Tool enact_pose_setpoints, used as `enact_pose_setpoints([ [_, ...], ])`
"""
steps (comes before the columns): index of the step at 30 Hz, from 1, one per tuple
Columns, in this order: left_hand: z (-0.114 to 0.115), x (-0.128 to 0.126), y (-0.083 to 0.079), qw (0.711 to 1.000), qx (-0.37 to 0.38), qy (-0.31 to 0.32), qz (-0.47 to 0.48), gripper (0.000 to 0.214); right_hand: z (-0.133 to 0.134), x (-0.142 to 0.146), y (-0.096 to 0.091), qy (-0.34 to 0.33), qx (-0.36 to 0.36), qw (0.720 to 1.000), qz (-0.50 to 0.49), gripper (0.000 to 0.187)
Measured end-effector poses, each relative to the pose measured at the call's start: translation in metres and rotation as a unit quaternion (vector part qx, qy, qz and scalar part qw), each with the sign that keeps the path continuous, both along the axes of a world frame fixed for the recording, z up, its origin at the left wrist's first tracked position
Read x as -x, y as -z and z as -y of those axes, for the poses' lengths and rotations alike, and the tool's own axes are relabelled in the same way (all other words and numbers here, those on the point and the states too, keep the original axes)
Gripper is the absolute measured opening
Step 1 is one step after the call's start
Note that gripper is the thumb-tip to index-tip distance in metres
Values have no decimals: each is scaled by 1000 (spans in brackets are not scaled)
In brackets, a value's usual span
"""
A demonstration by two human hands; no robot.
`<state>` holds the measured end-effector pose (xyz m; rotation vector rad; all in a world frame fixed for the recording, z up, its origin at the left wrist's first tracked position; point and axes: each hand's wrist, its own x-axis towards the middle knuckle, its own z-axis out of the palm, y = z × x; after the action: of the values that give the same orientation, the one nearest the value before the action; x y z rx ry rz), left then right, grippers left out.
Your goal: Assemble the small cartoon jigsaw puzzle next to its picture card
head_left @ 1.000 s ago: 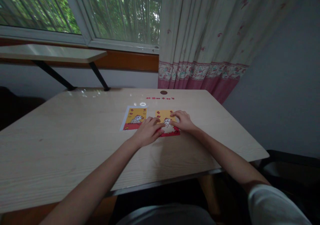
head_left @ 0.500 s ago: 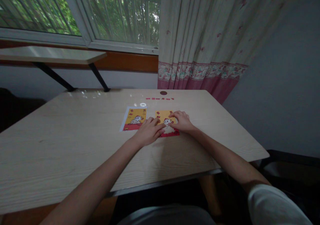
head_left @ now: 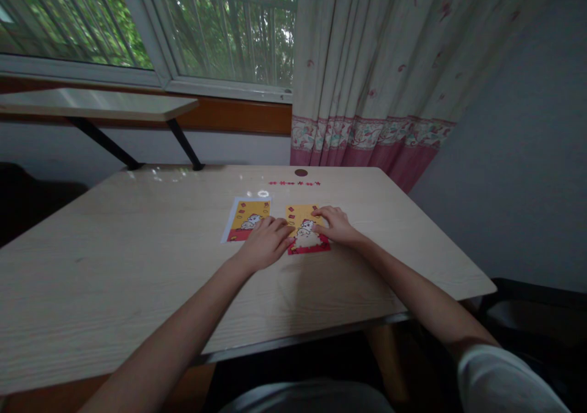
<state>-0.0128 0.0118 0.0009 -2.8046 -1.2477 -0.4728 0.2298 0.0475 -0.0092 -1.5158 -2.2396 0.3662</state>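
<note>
A small jigsaw puzzle (head_left: 302,216) in yellow and red, with a white cartoon animal on it, lies flat on the table. Its lower middle shows a pale patch with a jagged outline. At the puzzle's left edge rests my left hand (head_left: 266,241), fingers stretched out and nothing visible in them. My right hand (head_left: 338,225) touches the right edge, its thumb and index finger apart over the picture. Left of the puzzle, partly behind my left hand, lies a white-bordered printed picture (head_left: 243,220) of the same design. Several small red puzzle pieces (head_left: 291,183) form a row farther back.
The pale wooden table (head_left: 160,278) spreads around both pictures. A dark round disc (head_left: 301,172) is set near its back edge. A raised shelf (head_left: 114,102) on black legs stands at back left. A curtain (head_left: 367,95) hangs behind, beside the window.
My left hand has drawn back slightly to the left, uncovering more of the puzzle's lower middle. My right hand stays nearly where it was. The camera view has shifted slightly.
</note>
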Motion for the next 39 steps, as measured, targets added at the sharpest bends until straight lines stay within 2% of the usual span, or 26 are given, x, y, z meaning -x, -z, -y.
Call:
enact_pose_setpoints([
  [3, -4, 9, 1, 1000, -3, -14, 8, 33, -3, -9, 1, -27, -5, 1000, -4, 39],
  [9, -5, 9, 2, 1000, -5, -10, 6, 33, -4, -14, 0, -1, 2, 1000, 20, 45],
  [18, -3, 7, 2, 1000, 0, -15, 7, 34, -4, -14, 0, -1, 9, 1000, -4, 44],
  [21, -4, 6, 4, 1000, 5, -16, 11, 34, -19, -18, 3, 16, -8, 1000, -14, 39],
  [25, -3, 6, 4, 1000, 9, -19, 19, 33, -55, -22, 6, 68, -18, 997, 28, 34],
  [32, 0, 4, 0, 999, 24, -30, 11, 35, -111, -13, -2, 136, -9, 986, 92, 39],
  [35, 2, 3, -2, 999, 29, -34, 9, 36, -122, -8, -4, 146, -8, 984, 100, 39],
  [39, 4, 3, -4, 999, 34, -35, 13, 35, -123, -7, -5, 145, -12, 984, 104, 35],
])
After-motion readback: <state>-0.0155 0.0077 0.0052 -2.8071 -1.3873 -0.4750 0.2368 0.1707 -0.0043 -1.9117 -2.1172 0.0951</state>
